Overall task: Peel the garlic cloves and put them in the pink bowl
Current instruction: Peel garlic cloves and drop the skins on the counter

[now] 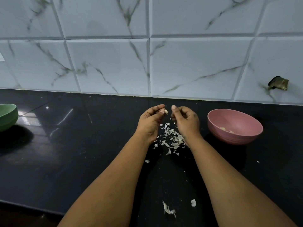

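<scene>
Garlic clove [166, 111] sits at the fingertips of the left hand [150, 122], pinched between thumb and curled fingers, its pale end poking out toward the right hand [186, 122]. The right hand is just beside it, a small gap between the 2; its thumb points up and its fingers are curled in toward the palm, but whether they pinch a scrap of skin cannot be told. Both hands are raised above the black counter [65, 161], palms turned inward to face each other, with the 2 bare forearms running up from the bottom edge and converging toward the middle.

Under and between the wrists lies a heap of white garlic peels [171, 138], with a few stray flakes [168, 210] nearer the front edge of the counter. The pink bowl [234, 126] stands on the counter just to the right of the right hand, not touching it; a few pale peeled pieces [226, 129] rest at its bottom. A green bowl [8, 117] is well apart at the far left, cut by the frame. Behind the counter rises a white marbled tile wall [188, 63].
</scene>
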The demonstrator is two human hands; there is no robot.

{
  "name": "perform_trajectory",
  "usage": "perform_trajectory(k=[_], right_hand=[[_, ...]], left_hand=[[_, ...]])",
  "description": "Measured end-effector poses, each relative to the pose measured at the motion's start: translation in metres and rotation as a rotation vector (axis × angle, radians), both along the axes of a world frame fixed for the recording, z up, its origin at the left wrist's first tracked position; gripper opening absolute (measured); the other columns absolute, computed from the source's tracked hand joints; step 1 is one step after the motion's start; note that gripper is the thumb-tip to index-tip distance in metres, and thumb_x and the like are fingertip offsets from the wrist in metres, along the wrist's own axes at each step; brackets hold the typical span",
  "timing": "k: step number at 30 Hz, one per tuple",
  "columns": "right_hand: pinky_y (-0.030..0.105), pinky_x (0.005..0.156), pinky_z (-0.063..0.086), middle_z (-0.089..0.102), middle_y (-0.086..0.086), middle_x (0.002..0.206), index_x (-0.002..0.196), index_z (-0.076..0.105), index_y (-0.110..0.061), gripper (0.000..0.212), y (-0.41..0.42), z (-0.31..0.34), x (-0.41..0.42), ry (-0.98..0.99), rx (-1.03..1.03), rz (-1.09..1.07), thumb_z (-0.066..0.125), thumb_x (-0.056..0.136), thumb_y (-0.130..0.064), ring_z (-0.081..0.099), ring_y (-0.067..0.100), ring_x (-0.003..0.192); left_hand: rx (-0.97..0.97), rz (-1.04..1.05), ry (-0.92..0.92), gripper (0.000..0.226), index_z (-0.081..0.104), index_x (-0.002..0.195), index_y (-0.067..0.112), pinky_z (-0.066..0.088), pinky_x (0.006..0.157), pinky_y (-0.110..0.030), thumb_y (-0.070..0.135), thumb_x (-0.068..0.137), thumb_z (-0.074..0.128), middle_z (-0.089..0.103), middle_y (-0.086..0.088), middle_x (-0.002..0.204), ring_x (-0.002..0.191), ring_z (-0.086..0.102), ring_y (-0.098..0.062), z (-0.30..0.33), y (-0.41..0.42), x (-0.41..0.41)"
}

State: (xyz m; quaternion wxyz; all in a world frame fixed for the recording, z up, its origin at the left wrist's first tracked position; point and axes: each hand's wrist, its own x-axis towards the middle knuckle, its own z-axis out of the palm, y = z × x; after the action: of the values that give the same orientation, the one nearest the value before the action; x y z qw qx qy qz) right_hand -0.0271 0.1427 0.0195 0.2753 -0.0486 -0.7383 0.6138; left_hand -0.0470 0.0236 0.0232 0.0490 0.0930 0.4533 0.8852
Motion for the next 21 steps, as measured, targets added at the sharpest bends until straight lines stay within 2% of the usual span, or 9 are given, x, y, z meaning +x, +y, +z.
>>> perform_trajectory(k=[2, 4, 8, 11, 15, 21], right_hand=[[0.018, 0.059, 0.048, 0.068, -0.003, 0.069, 0.08, 0.073, -0.015, 0.013, -0.0015, 0.0007, 0.0031, 0.028, -0.093, 0.066, 0.072, 0.086, -0.027, 0.06, 0.002, 0.063], [0.016, 0.06, 0.048, 0.069, -0.005, 0.069, 0.081, 0.076, -0.013, 0.006, -0.0013, 0.0009, 0.0044, 0.039, -0.128, 0.101, 0.077, 0.081, -0.019, 0.061, -0.001, 0.062], [0.018, 0.058, 0.049, 0.073, 0.006, 0.073, 0.078, 0.077, -0.01, 0.002, 0.0002, 0.0012, 0.0035, 0.028, -0.169, 0.098, 0.078, 0.078, -0.01, 0.063, 0.004, 0.061], [0.017, 0.057, 0.049, 0.073, 0.009, 0.074, 0.077, 0.076, -0.008, 0.003, 0.0018, 0.0016, 0.003, 0.033, -0.2, 0.102, 0.076, 0.079, -0.006, 0.062, 0.005, 0.059], [0.019, 0.059, 0.051, 0.072, 0.01, 0.073, 0.075, 0.076, -0.011, 0.008, 0.0014, 0.0027, 0.0027, 0.034, -0.176, 0.092, 0.075, 0.079, -0.005, 0.062, 0.007, 0.059], [0.026, 0.064, 0.049, 0.067, 0.005, 0.071, 0.076, 0.072, -0.013, 0.012, -0.0023, 0.0018, -0.0001, -0.018, -0.16, 0.084, 0.068, 0.084, -0.006, 0.058, 0.011, 0.065]], left_hand=[[-0.018, 0.011, 0.025, 0.02, 0.067, 0.096, 0.004, 0.055, 0.075, -0.018, -0.012, 0.089, 0.058, 0.069, -0.006, 0.086, 0.084, 0.067, -0.013, -0.0009, 0.0012, 0.0003], [-0.047, 0.023, 0.044, 0.021, 0.067, 0.097, 0.005, 0.054, 0.074, -0.018, -0.012, 0.088, 0.058, 0.069, -0.006, 0.088, 0.086, 0.067, -0.013, -0.0016, 0.0029, 0.0014], [-0.113, 0.05, 0.064, 0.023, 0.068, 0.096, 0.008, 0.053, 0.075, -0.016, -0.012, 0.088, 0.06, 0.069, -0.004, 0.092, 0.088, 0.066, -0.01, -0.0024, 0.0043, 0.0015], [-0.125, 0.051, 0.069, 0.024, 0.069, 0.096, 0.01, 0.053, 0.079, -0.019, -0.011, 0.087, 0.061, 0.07, -0.003, 0.093, 0.092, 0.066, -0.012, -0.0032, 0.0044, 0.0013], [-0.083, 0.041, 0.039, 0.022, 0.069, 0.096, 0.008, 0.055, 0.078, -0.02, -0.011, 0.087, 0.061, 0.07, -0.005, 0.092, 0.092, 0.066, -0.014, -0.0021, 0.0045, 0.0027], [-0.002, 0.023, -0.022, 0.02, 0.067, 0.096, 0.004, 0.055, 0.068, -0.016, -0.012, 0.089, 0.058, 0.069, -0.006, 0.087, 0.078, 0.068, -0.011, 0.0013, 0.005, 0.0054]])
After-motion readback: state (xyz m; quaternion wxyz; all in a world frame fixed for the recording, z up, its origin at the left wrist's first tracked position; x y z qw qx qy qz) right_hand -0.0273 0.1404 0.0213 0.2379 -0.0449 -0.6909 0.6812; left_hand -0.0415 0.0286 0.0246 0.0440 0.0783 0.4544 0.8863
